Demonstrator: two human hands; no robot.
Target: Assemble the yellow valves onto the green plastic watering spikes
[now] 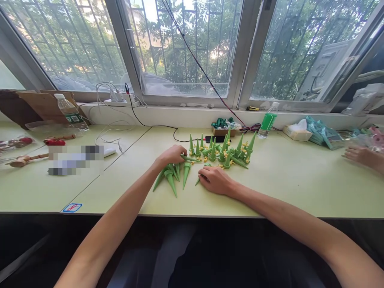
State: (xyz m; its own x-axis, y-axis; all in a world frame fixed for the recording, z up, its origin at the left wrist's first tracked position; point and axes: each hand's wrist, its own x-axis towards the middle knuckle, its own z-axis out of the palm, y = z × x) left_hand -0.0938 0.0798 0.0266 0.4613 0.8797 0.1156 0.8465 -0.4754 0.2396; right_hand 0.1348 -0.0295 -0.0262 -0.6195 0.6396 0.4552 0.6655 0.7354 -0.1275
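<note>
Several green plastic cone spikes (223, 151) with small yellow parts stand and lie in a cluster at the middle of the pale green table (279, 184). A smaller group of cones (171, 177) lies flat nearer me. My left hand (171, 156) rests on that group with its fingers curled round one cone that points right. My right hand (214, 180) lies knuckles up just right of the flat group, fingers closed over a green cone whose tip shows at its left.
A green bottle (268, 125), a phone (216, 139) and a small box with green material (224, 127) stand behind the cones. Another person's hand (358, 154) rests at the right edge. A water bottle (71, 113), cables and wooden toys lie at the left.
</note>
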